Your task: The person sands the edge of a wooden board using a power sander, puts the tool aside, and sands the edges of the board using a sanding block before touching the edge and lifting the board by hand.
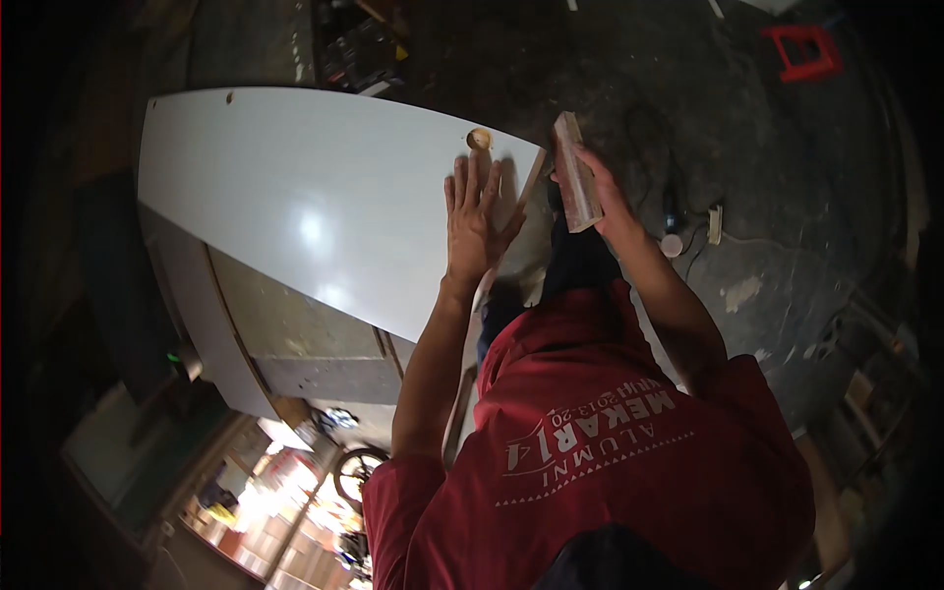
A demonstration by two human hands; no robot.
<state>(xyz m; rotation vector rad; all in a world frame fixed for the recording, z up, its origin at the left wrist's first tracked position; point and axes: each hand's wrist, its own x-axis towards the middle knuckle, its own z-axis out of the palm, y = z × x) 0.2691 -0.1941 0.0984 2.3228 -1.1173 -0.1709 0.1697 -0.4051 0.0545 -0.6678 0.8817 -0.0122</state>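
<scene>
A large white panel [324,197] with a glossy face lies in front of me, its narrow edge at the right. My left hand [475,221] rests flat on it near that end, fingers stretched and slightly apart. Just beyond my fingertips is a round hole [479,139] in the panel. In my right hand [612,202] is a long wooden block [577,175] with a reddish-brown face, held tilted beside the panel's right edge. A gap shows between the block and the panel.
A corded tool [672,231] stands on the dark floor to the right, near a small pale box [715,224] with a cable. Farther off is a red plastic stool [801,52]. Grey boards [324,382] sit below the panel, and a wheel [356,476] shows at lower left.
</scene>
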